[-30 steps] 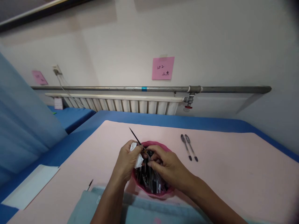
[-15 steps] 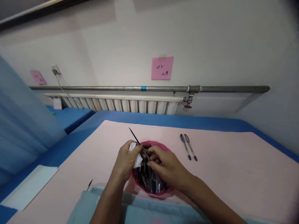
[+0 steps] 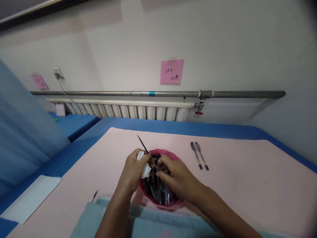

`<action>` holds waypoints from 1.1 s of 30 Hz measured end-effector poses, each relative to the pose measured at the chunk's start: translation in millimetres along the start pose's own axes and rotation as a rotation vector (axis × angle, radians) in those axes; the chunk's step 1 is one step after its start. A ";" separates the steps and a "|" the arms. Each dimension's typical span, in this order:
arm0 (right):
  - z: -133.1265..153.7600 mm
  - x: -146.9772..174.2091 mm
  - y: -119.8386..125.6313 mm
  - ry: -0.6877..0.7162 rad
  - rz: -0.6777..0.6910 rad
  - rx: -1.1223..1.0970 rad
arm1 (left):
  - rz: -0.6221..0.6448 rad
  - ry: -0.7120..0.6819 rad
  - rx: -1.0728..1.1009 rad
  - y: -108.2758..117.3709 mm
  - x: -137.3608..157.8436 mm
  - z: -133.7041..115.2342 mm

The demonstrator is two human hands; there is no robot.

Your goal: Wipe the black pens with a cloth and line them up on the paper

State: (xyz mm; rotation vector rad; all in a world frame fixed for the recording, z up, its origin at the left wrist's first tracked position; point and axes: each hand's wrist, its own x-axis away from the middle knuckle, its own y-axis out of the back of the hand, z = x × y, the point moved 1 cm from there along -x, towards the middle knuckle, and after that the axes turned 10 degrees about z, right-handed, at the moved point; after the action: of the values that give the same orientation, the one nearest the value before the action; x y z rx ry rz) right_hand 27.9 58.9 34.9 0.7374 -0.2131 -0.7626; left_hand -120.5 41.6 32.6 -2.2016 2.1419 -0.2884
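Observation:
My left hand (image 3: 131,170) is closed, with a crumpled white tissue (image 3: 146,171) in it and a thin pen refill (image 3: 143,143) between thumb and fingers. The refill's dark pointed end slants up and left, past the fingers. At its lower, clearer end, my right hand (image 3: 177,173) pinches with thumb and forefinger; the fingertips partly hide that end. Both hands are over a pink basket (image 3: 170,154), which holds many dark and clear pens (image 3: 159,192).
Two capped pens (image 3: 196,156) lie side by side to the right on the pink tabletop (image 3: 235,178). Another pen tip (image 3: 95,195) shows by the blue-grey cloth (image 3: 86,219) near me. White paper (image 3: 31,198) lies at left. Behind the table runs a radiator (image 3: 133,111).
Almost nothing differs. My right hand's fingers have shifted slightly at the refill's lower end; the left hand keeps its hold.

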 end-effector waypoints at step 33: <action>-6.1 -3.3 7.9 -0.090 -0.243 -0.308 | 0.163 0.070 -0.122 -3.5 3.3 1.6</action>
State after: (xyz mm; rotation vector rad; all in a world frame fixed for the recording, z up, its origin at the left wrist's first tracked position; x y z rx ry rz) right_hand 32.6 68.3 36.0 0.4409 -0.0842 -1.0349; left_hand -116.7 38.3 31.9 -2.0883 2.4207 -0.2345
